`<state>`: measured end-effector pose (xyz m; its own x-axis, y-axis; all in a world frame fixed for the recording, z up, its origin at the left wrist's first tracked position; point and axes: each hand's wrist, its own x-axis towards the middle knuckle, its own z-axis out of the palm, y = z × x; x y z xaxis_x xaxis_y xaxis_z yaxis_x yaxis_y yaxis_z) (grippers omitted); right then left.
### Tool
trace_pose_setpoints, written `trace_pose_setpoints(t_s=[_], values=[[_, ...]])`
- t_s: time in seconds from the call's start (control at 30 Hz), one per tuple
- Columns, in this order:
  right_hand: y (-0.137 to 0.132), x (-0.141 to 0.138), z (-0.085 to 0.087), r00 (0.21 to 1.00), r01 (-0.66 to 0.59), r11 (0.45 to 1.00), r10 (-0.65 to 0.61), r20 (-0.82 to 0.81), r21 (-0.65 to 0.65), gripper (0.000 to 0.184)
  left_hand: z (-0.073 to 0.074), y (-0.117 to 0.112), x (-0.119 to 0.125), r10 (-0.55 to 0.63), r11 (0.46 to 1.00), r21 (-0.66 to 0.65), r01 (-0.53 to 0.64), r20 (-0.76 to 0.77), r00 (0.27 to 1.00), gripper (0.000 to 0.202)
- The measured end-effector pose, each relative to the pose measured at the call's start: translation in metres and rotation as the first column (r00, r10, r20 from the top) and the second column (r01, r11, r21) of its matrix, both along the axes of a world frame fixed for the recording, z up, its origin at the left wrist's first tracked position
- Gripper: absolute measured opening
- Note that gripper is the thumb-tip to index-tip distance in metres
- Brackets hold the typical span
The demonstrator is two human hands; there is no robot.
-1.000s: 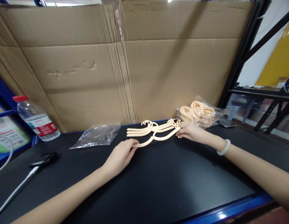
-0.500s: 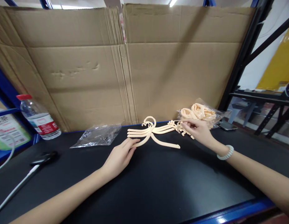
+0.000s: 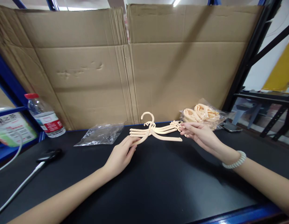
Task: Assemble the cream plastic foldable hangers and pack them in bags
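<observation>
Both bare forearms reach forward and slant inward. The left hand [image 3: 121,154] is palm down, its fingers straight and together, with the thumb closed against the forefinger in a light pinch. The right hand [image 3: 200,135], well apart from it, has its palm turned inward. Its fingers are loosely extended and point toward the left hand.

- Cardboard sheet [image 3: 158,62]: cut off by the upper edge.
- Printed carton [image 3: 11,127], left edge: cut off, its print only partly readable.
- White cable [image 3: 16,189], lower left: cut off by the frame.
- Bottle [image 3: 45,116]: label text too small to be read.
- Stacked hangers [image 3: 156,130], centre: count not to be told; right ends covered by the right hand [image 3: 200,135].
- Phone [image 3: 230,127], right of centre: partly hidden behind the clear bag [image 3: 202,115].
- Left forearm [image 3: 65,199] and right forearm [image 3: 268,177]: cut off at the lower corners.
</observation>
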<state>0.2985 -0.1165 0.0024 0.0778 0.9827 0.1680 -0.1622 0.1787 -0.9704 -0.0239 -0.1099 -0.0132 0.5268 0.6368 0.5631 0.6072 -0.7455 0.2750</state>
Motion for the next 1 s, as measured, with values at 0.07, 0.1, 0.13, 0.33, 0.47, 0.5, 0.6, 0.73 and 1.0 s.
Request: trace_pose_setpoints(t_s=[0.07, 0.1, 0.13, 0.33, 0.47, 0.5, 0.6, 0.73, 1.0], values=[[0.0, -0.003, -0.003, 1.0, 0.002, 1.0, -0.001, 0.018, -0.014, 0.031, 0.0, 0.0, 0.0, -0.002, 1.0, 0.006, 0.002, -0.007, 1.0, 0.024], [0.0, -0.004, -0.004, 1.0, 0.007, 1.0, -0.006, 0.02, -0.022, 0.032, 0.0, 0.001, -0.001, -0.002, 1.0, 0.009, 0.002, -0.008, 1.0, 0.024], [0.0, -0.004, -0.004, 1.0, 0.012, 0.999, -0.011, 0.016, -0.033, 0.035, -0.001, 0.001, -0.001, 0.0, 1.0, 0.01, 0.0, -0.006, 1.0, 0.024], [0.002, -0.003, -0.008, 0.999, -0.049, 0.996, 0.047, -0.027, -0.071, 0.04, -0.005, 0.006, -0.002, -0.019, 1.0, 0.009, 0.019, 0.0, 1.0, 0.023], [0.006, 0.001, -0.013, 0.996, -0.086, 0.993, 0.089, 0.03, -0.079, 0.024, -0.004, 0.007, -0.001, -0.036, 0.999, 0.0, 0.036, 0.007, 0.999, 0.023], [0.007, 0.003, -0.014, 0.994, -0.098, 0.991, 0.102, 0.037, -0.092, 0.024, -0.004, 0.006, -0.001, -0.037, 0.999, -0.002, 0.037, 0.008, 0.999, 0.023], [0.009, 0.007, -0.014, 0.986, -0.158, 0.975, 0.165, 0.029, -0.155, 0.023, -0.004, 0.006, -0.001, -0.036, 0.999, -0.008, 0.036, 0.013, 0.999, 0.022], [0.008, 0.011, -0.01, 0.955, -0.297, 0.932, 0.292, -0.053, -0.208, 0.023, -0.004, 0.006, -0.002, -0.042, 0.999, -0.027, 0.043, 0.011, 0.999, 0.019], [0.005, 0.011, -0.01, 0.892, -0.451, 0.841, 0.432, -0.132, -0.3, 0.02, -0.003, 0.004, -0.001, -0.055, 0.998, -0.032, 0.055, 0.01, 0.998, 0.018]])
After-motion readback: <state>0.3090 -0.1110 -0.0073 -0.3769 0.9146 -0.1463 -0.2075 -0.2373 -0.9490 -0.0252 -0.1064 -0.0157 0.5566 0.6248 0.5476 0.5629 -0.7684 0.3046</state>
